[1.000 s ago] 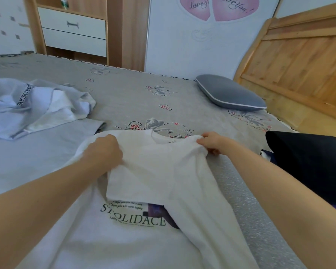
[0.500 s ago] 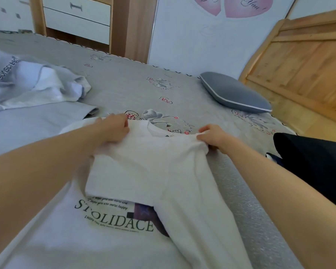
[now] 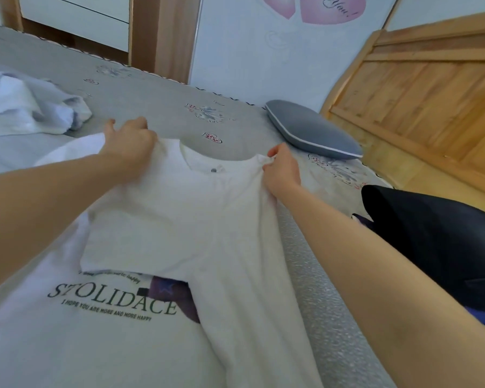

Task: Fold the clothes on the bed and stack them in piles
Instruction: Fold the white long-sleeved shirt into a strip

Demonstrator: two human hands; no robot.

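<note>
A plain white T-shirt (image 3: pixel 196 225) lies spread over another white shirt printed STOLIDACE (image 3: pixel 67 331) on the grey bed (image 3: pixel 157 107). My left hand (image 3: pixel 130 141) grips the plain shirt's left shoulder, fingers curled into the cloth. At the right shoulder, my right hand (image 3: pixel 282 168) pinches the fabric beside the collar. The collar faces away from me and the shirt's body runs toward me between my arms.
A crumpled pale blue and white heap of clothes (image 3: pixel 25 107) lies at the far left. A grey pillow (image 3: pixel 311 131) rests by the wooden headboard (image 3: pixel 420 102). A black garment (image 3: pixel 437 247) lies at the right. Drawers (image 3: pixel 90 21) stand beyond the bed.
Both hands have moved away from me with the shirt's shoulders, pulling the plain shirt farther up the bed. The collar now lies flatter and more open.
</note>
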